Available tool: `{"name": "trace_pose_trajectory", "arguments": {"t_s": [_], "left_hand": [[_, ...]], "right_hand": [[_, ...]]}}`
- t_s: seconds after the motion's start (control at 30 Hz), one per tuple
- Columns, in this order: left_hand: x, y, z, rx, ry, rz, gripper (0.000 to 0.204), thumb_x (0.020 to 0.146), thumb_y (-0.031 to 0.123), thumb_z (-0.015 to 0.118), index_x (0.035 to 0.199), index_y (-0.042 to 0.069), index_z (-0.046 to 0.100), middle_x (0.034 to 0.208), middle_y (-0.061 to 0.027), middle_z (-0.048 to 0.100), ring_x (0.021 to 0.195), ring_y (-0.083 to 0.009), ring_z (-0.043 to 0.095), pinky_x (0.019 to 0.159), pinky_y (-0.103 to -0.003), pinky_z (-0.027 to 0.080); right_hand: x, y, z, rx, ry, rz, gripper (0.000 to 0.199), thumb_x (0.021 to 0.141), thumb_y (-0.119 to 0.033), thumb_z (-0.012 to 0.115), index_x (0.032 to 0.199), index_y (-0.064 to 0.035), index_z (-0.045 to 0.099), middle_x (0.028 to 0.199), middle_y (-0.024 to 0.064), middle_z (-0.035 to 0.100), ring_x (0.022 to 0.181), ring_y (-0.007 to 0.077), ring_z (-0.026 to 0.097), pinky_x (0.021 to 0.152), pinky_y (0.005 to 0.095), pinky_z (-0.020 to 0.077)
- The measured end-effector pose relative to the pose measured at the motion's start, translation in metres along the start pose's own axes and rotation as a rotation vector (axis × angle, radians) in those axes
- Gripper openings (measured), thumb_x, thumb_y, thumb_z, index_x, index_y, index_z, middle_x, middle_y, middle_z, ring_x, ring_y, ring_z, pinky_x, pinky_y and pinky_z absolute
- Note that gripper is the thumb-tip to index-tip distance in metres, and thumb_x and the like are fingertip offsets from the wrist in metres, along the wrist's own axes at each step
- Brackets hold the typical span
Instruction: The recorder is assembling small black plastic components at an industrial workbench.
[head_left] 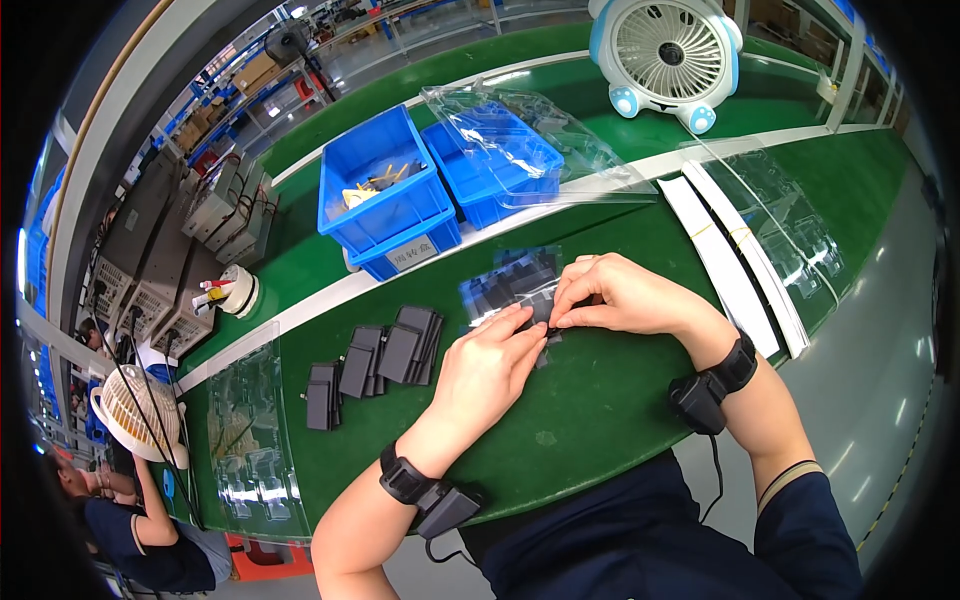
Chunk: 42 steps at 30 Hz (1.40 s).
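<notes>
In the middle of the green table lies a bunch of dark, glossy film pieces (505, 284). Over its near side my left hand (482, 372) reaches in, thumb and fingers pressed together on a small black flat piece (541, 303). My right hand (622, 296) meets it there in a pinch, thumb and forefinger at the piece's edge. Whatever sits between those fingertips is too small to make out. Left of my left hand stand black rectangular cases (402, 350) in several small overlapping stacks.
Beyond the hands stand a blue bin (385, 200) with small parts and another blue bin (490, 200) under clear plastic trays (560, 150). White strips (722, 262) lie to the right. A white and blue fan (668, 55) faces me; a person (150, 530) sits far left.
</notes>
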<state>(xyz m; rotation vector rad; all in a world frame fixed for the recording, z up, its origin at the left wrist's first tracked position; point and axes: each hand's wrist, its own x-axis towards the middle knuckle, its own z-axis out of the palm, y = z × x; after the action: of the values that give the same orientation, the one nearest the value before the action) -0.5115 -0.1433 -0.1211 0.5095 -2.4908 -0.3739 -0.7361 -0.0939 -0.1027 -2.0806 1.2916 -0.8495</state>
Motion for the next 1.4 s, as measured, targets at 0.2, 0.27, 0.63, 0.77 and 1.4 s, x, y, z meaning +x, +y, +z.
{"name": "trace_pose_trajectory", "arguments": {"t_s": [0.2,0.27,0.63,0.77,1.4], "left_hand": [[-0.001,-0.001,0.001,-0.008,0.015,-0.009,0.017,0.084,0.008,0.071,0.101,0.004,0.074,0.109,-0.0165,0.070,0.104,-0.0315,0.068,0.086,-0.038,0.057],[-0.001,-0.001,0.001,-0.011,0.030,-0.002,0.017,0.084,0.008,0.071,0.100,0.003,0.074,0.109,-0.0161,0.070,0.102,-0.0311,0.069,0.085,-0.037,0.058],[0.001,0.006,-0.005,0.043,0.132,0.111,0.013,0.075,0.000,0.075,0.087,0.002,0.069,0.084,-0.0082,0.067,0.076,-0.0245,0.068,0.065,-0.032,0.056],[0.003,0.007,-0.004,0.054,0.124,0.123,0.014,0.074,-0.001,0.074,0.087,0.001,0.069,0.084,-0.0083,0.067,0.076,-0.0248,0.068,0.065,-0.032,0.056],[0.001,0.002,-0.002,0.137,0.022,0.162,0.017,0.078,0.003,0.073,0.095,0.003,0.071,0.095,-0.0095,0.070,0.087,-0.0269,0.070,0.085,-0.038,0.057]], "right_hand": [[0.001,-0.007,0.002,-0.079,-0.009,0.019,0.010,0.079,-0.011,0.071,0.087,-0.0050,0.074,0.084,0.0068,0.068,0.084,0.0245,0.062,0.079,0.0369,0.0488],[0.002,-0.004,0.005,-0.065,0.019,-0.004,0.010,0.079,-0.011,0.071,0.087,-0.0046,0.073,0.084,0.0069,0.068,0.084,0.0249,0.063,0.078,0.0369,0.0494],[0.002,-0.009,0.010,0.125,0.109,0.125,0.010,0.082,-0.008,0.070,0.086,0.0012,0.072,0.081,0.0099,0.066,0.072,0.0181,0.065,0.061,0.0306,0.0519],[0.003,-0.009,0.009,0.186,0.150,0.215,0.012,0.083,-0.009,0.070,0.086,0.0028,0.071,0.080,0.0097,0.067,0.069,0.0152,0.064,0.062,0.0281,0.0506],[0.006,0.013,0.008,0.531,0.416,0.541,0.014,0.096,-0.019,0.061,0.097,-0.0048,0.061,0.080,0.0028,0.066,0.061,0.0089,0.063,0.049,0.0209,0.0446]]}}
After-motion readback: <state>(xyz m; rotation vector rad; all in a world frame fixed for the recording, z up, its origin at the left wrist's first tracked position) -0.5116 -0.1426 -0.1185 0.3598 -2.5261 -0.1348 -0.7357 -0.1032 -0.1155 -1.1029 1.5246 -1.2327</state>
